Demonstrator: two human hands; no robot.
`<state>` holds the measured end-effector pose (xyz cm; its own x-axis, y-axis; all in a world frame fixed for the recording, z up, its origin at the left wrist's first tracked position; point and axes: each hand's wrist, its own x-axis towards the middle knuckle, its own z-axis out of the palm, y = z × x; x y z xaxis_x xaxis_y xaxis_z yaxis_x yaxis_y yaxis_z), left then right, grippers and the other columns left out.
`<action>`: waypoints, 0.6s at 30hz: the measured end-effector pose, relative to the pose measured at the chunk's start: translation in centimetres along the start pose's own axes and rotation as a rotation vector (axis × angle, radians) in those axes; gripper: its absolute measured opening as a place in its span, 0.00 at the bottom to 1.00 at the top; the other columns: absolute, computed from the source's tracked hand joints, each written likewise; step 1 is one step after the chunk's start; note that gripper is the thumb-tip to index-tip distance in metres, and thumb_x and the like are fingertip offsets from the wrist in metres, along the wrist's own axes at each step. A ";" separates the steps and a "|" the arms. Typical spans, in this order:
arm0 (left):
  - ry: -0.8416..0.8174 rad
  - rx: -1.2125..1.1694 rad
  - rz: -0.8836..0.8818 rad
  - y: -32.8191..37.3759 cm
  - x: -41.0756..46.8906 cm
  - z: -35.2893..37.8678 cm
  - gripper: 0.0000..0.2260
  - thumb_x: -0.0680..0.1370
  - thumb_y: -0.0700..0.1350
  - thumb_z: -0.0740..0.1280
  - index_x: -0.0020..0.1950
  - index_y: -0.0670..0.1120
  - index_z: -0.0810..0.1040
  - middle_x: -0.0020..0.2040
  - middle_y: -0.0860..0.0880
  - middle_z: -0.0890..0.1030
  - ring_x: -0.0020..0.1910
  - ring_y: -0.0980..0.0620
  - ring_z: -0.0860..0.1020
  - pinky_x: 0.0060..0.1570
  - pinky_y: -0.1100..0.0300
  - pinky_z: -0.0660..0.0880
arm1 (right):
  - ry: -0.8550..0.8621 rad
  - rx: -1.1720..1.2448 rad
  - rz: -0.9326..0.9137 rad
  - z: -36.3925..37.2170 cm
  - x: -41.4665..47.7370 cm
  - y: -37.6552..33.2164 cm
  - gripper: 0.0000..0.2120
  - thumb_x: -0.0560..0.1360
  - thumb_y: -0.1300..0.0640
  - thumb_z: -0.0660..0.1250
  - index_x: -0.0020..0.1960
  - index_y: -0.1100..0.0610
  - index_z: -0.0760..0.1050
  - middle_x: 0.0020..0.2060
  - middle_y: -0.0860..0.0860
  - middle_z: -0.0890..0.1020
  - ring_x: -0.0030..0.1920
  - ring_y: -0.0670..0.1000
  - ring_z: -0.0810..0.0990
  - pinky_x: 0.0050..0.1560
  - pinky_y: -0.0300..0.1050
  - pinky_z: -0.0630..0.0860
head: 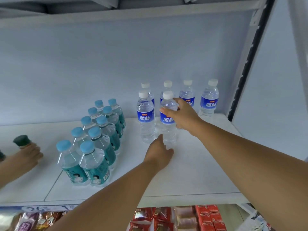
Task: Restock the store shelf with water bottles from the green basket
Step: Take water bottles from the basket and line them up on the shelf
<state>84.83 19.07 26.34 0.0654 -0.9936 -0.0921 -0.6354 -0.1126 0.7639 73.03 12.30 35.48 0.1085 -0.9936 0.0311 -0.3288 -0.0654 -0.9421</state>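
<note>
Several clear water bottles with blue labels and white caps stand on the white shelf (191, 164). My right hand (182, 115) grips the front right bottle (167, 129) around its label and shoulder. A second front bottle (146, 117) stands just left of it. My left hand (158, 152) rests on the shelf near the base of the gripped bottle, fingers loosely curled, holding nothing. More blue-label bottles (209, 99) stand behind, against the back wall. The green basket is out of view.
Two rows of teal-label bottles (95, 147) with light blue caps fill the shelf's left middle. Another person's hand (28, 153) holds a dark-capped bottle at the far left. A shelf post (246, 64) rises on the right. Packaged snacks (183, 217) sit below.
</note>
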 end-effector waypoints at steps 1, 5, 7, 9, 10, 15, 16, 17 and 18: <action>-0.028 -0.009 -0.005 -0.2 -0.1 -0.3 0.28 0.80 0.45 0.68 0.78 0.49 0.64 0.75 0.52 0.72 0.68 0.53 0.76 0.55 0.61 0.75 | -0.020 -0.011 0.005 -0.2 0.0 0.2 0.37 0.72 0.42 0.76 0.75 0.49 0.65 0.66 0.48 0.76 0.64 0.51 0.78 0.58 0.50 0.79; -0.081 -0.016 -0.002 -1.1 -1.4 -0.6 0.24 0.80 0.46 0.68 0.76 0.49 0.70 0.70 0.53 0.76 0.59 0.56 0.79 0.49 0.66 0.73 | -0.001 -0.076 0.091 -1.9 -1.3 2.6 0.44 0.70 0.41 0.77 0.78 0.51 0.59 0.72 0.52 0.71 0.66 0.55 0.78 0.62 0.52 0.78; -0.072 -0.009 0.020 -1.5 -2.3 -0.7 0.19 0.80 0.47 0.67 0.71 0.49 0.75 0.61 0.55 0.80 0.54 0.57 0.80 0.45 0.69 0.74 | 0.015 -0.124 0.116 -2.3 -2.6 4.1 0.38 0.72 0.44 0.77 0.75 0.53 0.64 0.67 0.52 0.74 0.60 0.54 0.80 0.57 0.50 0.78; -0.039 0.007 0.034 -1.9 -3.2 -1.1 0.14 0.80 0.47 0.66 0.66 0.51 0.79 0.55 0.55 0.82 0.50 0.55 0.81 0.42 0.70 0.75 | 0.055 -0.202 0.124 -2.1 -3.8 5.2 0.28 0.73 0.47 0.75 0.69 0.54 0.71 0.61 0.51 0.78 0.52 0.54 0.80 0.55 0.51 0.78; -0.029 0.020 0.044 -2.2 -3.7 -1.4 0.12 0.80 0.48 0.66 0.64 0.51 0.81 0.54 0.55 0.82 0.50 0.54 0.81 0.43 0.69 0.75 | 0.064 -0.225 0.122 -1.9 -4.5 5.6 0.23 0.74 0.49 0.74 0.65 0.55 0.75 0.56 0.51 0.80 0.49 0.54 0.80 0.54 0.51 0.79; -0.087 0.027 0.097 -3.5 -7.5 -2.4 0.05 0.79 0.46 0.68 0.52 0.56 0.81 0.47 0.55 0.84 0.45 0.51 0.83 0.46 0.61 0.79 | 0.042 -0.194 0.127 -1.1 -10.1 7.6 0.03 0.75 0.54 0.70 0.47 0.54 0.80 0.41 0.53 0.85 0.43 0.55 0.86 0.42 0.46 0.77; -0.109 0.026 0.109 -3.8 -8.4 -2.5 0.05 0.79 0.46 0.68 0.49 0.57 0.81 0.45 0.54 0.85 0.43 0.51 0.83 0.44 0.61 0.80 | 0.033 -0.193 0.131 -1.0 -11.4 7.7 0.03 0.76 0.55 0.69 0.47 0.54 0.80 0.41 0.53 0.85 0.39 0.53 0.85 0.39 0.43 0.76; -0.129 0.034 0.126 -4.1 -9.2 -2.7 0.05 0.79 0.46 0.68 0.48 0.57 0.81 0.44 0.54 0.85 0.41 0.52 0.83 0.42 0.62 0.80 | 0.034 -0.188 0.134 -1.0 -12.7 7.7 0.04 0.77 0.56 0.68 0.47 0.55 0.80 0.40 0.53 0.85 0.36 0.51 0.84 0.36 0.40 0.75; -0.144 0.046 0.147 -4.4 -10.1 -3.0 0.06 0.79 0.46 0.68 0.47 0.57 0.81 0.43 0.53 0.85 0.39 0.54 0.83 0.39 0.63 0.79 | 0.046 -0.177 0.131 -0.8 -13.9 7.7 0.04 0.77 0.57 0.67 0.48 0.56 0.80 0.40 0.53 0.85 0.33 0.49 0.82 0.33 0.38 0.74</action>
<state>89.31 29.57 25.80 -0.1389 -0.9875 -0.0748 -0.6643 0.0369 0.7465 68.24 25.53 28.10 0.0127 -0.9976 -0.0687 -0.4974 0.0534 -0.8659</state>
